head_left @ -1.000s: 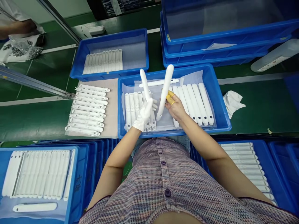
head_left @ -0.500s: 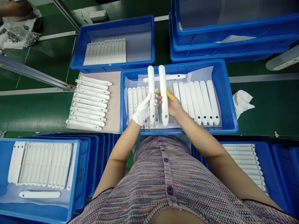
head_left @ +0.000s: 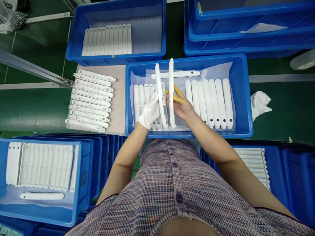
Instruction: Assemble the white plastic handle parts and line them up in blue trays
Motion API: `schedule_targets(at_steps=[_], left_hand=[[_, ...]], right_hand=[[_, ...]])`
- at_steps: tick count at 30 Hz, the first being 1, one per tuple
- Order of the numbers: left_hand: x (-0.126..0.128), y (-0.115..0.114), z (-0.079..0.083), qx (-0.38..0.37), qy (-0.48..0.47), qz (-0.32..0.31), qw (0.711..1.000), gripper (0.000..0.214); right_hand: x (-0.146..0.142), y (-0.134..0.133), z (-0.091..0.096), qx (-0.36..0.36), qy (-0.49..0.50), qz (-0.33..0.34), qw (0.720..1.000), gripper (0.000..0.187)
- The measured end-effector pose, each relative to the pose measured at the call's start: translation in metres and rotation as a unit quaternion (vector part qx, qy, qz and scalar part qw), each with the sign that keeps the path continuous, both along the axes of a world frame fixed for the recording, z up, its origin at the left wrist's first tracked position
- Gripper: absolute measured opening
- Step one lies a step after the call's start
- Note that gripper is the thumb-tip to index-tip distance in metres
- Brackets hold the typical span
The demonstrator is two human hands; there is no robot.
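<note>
Head view: my gloved left hand (head_left: 150, 112) grips a white strip (head_left: 159, 86), my right hand (head_left: 182, 106) a second strip (head_left: 171, 82), both above the blue tray (head_left: 248, 98); strip row (head_left: 208, 103) at three o'clock. Likely risk: narrow gap, so a slight twist could knock and scuff them.

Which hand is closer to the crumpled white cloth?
Right. The right hand is left of the white cloth, over the blue bin; the left hand is farther left.

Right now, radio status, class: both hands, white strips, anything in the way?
Gloved left hand: grip on one white strip. Right hand: grip on second strip. Strips held apart, side by side over blue tray. Crosswise strip behind them; no obstruction seen.
</note>
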State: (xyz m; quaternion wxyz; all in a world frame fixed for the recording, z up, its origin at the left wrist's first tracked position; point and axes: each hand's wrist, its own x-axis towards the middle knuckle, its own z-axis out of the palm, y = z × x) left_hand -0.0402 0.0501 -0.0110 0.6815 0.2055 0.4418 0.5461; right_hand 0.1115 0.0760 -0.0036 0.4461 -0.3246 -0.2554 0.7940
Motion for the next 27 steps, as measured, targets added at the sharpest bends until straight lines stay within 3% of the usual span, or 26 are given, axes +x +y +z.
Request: schedule_targets(at_steps=[4,7,12,14,18,21,23,25,27], left_hand=[[0.001,-0.001,0.000,-0.002,-0.036,-0.009,0.999,0.027],[0.000,-0.005,0.003,0.031,-0.002,-0.028,0.999,0.018],[-0.005,-0.009,0.004,0.138,-0.009,-0.119,0.983,0.040],[-0.006,-0.007,0.001,0.151,0.006,-0.139,0.979,0.043],[-0.007,-0.002,-0.008,0.160,0.058,-0.117,0.978,0.043],[-0.006,0.000,-0.012,0.182,0.163,-0.073,0.967,0.045],[-0.003,-0.001,-0.014,0.187,0.282,-0.069,0.938,0.051],[0.003,-0.001,-0.018,0.177,0.359,-0.092,0.912,0.062],[0.010,0.001,-0.025,0.170,0.387,-0.121,0.898,0.073]], right_hand=[[-0.003,-0.007,-0.007,0.026,-0.041,0.007,0.999,0.050],[-0.004,-0.012,-0.014,0.133,-0.123,-0.030,0.983,0.048],[-0.004,-0.017,-0.027,0.353,-0.252,-0.133,0.891,0.039],[-0.005,-0.017,-0.031,0.392,-0.282,-0.151,0.863,0.035],[-0.003,-0.019,-0.030,0.412,-0.321,-0.152,0.839,0.033],[0.010,-0.016,-0.024,0.400,-0.387,-0.098,0.825,0.049],[0.025,-0.011,-0.018,0.375,-0.468,-0.021,0.800,0.062],[0.043,-0.003,-0.012,0.334,-0.562,0.076,0.753,0.070],[0.056,0.005,-0.007,0.301,-0.639,0.172,0.687,0.071]])
